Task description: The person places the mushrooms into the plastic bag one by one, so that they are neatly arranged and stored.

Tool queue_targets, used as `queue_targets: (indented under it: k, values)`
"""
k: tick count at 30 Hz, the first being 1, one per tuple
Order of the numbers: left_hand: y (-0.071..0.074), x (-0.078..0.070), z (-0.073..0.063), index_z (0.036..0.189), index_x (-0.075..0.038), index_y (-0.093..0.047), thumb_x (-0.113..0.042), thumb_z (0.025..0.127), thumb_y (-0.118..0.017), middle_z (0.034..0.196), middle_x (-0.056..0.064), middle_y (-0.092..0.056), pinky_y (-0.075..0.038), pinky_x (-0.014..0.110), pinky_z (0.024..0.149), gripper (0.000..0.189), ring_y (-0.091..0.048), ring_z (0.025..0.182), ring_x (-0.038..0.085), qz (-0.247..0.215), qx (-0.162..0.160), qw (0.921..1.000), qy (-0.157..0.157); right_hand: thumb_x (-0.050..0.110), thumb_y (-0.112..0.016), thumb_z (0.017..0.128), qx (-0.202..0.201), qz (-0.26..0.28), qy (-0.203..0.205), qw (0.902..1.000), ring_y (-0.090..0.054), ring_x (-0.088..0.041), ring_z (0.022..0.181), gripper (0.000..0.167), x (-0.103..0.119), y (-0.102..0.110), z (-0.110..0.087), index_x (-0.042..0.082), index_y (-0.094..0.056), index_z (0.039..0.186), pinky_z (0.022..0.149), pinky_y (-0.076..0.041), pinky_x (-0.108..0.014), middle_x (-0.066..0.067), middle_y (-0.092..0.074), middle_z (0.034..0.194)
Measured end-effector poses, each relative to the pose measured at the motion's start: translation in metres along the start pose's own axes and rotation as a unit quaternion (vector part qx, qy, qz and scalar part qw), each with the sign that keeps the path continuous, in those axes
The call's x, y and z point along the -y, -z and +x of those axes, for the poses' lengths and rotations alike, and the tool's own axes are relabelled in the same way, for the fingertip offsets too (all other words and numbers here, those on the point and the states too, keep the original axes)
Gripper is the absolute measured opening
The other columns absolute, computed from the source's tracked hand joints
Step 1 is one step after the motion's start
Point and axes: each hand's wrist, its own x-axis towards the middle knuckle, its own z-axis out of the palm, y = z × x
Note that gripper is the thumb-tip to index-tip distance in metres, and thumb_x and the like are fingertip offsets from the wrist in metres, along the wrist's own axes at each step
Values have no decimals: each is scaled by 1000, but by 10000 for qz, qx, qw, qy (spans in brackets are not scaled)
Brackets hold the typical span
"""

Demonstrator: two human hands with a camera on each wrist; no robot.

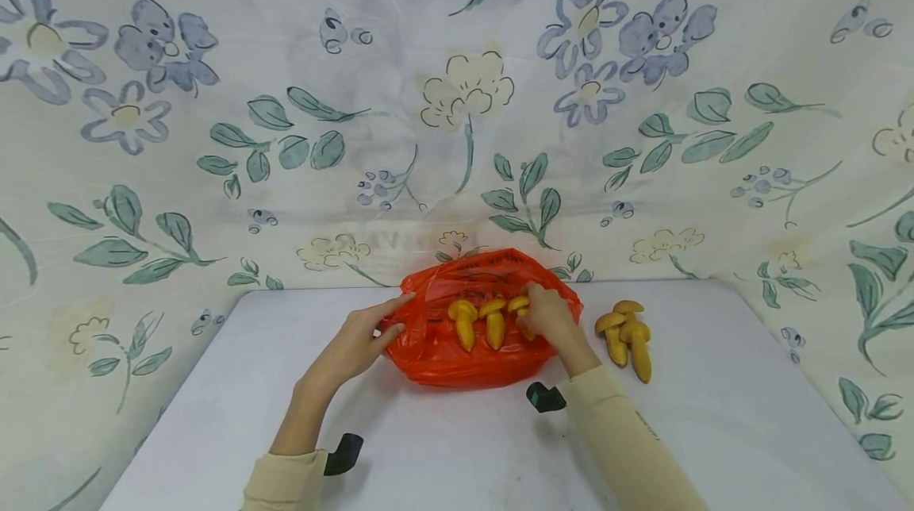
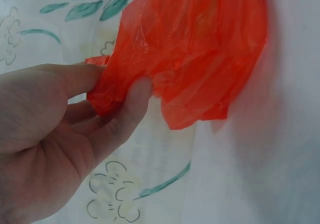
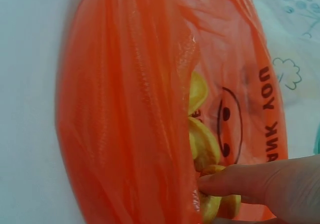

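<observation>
A red plastic bag (image 1: 457,372) with dark printing lies on the table, its mouth held spread. My left hand (image 1: 357,340) pinches its left edge between thumb and fingers; in the left wrist view, thin red plastic (image 2: 195,74) bunches there. Two yellow mushrooms (image 1: 495,328) with rounded caps stand side by side in the mouth. At the right side of the opening, my right hand (image 1: 551,320) holds another yellow mushroom (image 1: 519,305), partly covered by the fingers. The right wrist view shows the thumb against it, and the front layer of plastic hides the lower stems.
Several more yellow mushrooms (image 1: 628,336) lie clustered on the white table (image 1: 457,447), right of the bag. A floral-patterned cloth (image 1: 457,138) hangs behind the table's back edge. Dark wrist-camera mounts (image 1: 345,454) stick out from both sleeves.
</observation>
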Motion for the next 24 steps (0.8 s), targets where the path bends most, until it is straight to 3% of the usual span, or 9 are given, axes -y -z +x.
queue_targets:
  k: [24]
  values:
    - [-1, 3, 0, 146, -17, -48, -9, 95, -62, 127, 12, -64, -54, 16, 70, 53, -59, 87, 16, 44, -36, 9999, -100, 12, -74, 85, 115, 106, -176, 9997, -56, -32, 101, 48, 1, -8, 3, 1, -55, 128, 96, -52, -47, -16, -63, 116]
